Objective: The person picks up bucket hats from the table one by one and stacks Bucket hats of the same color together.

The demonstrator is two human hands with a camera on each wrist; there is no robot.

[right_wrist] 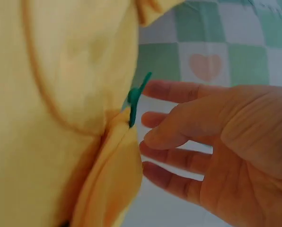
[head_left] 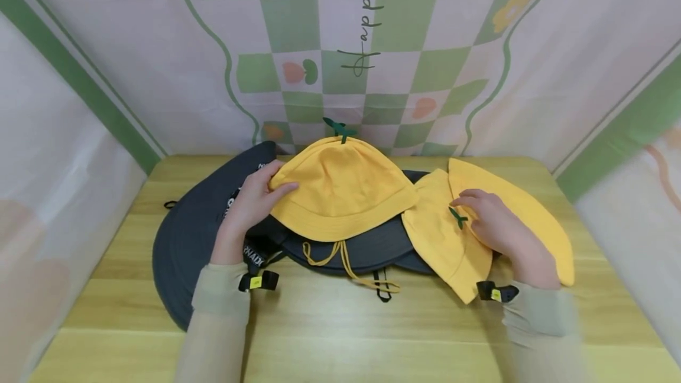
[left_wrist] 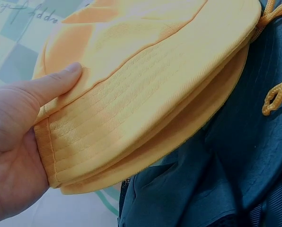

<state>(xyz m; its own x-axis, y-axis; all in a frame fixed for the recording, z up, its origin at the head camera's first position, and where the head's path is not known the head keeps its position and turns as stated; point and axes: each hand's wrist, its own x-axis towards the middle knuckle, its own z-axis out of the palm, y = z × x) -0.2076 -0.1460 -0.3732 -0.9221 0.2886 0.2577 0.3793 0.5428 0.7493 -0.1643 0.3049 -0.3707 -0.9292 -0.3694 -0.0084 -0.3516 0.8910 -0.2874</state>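
My left hand (head_left: 251, 201) grips the left edge of a yellow bucket hat (head_left: 340, 188), thumb on the outer face. A dark green sprout (head_left: 340, 128) tops this hat, and its yellow cord (head_left: 348, 265) hangs below the brim. In the left wrist view, two layers of yellow brim (left_wrist: 145, 137) show one over the other. My right hand (head_left: 497, 226) is beside a second yellow hat (head_left: 438, 235), fingers extended near its green sprout (right_wrist: 135, 100). No pinch on it shows in the right wrist view; fingertip contact is hard to tell.
A navy hat (head_left: 186, 241) with white lettering lies at the left. More dark hat brim (head_left: 351, 247) shows under the central yellow hat. Another yellow brim (head_left: 524, 211) extends at the right. Behind the wooden table (head_left: 340, 336) hangs a checkered cloth (head_left: 346, 34).
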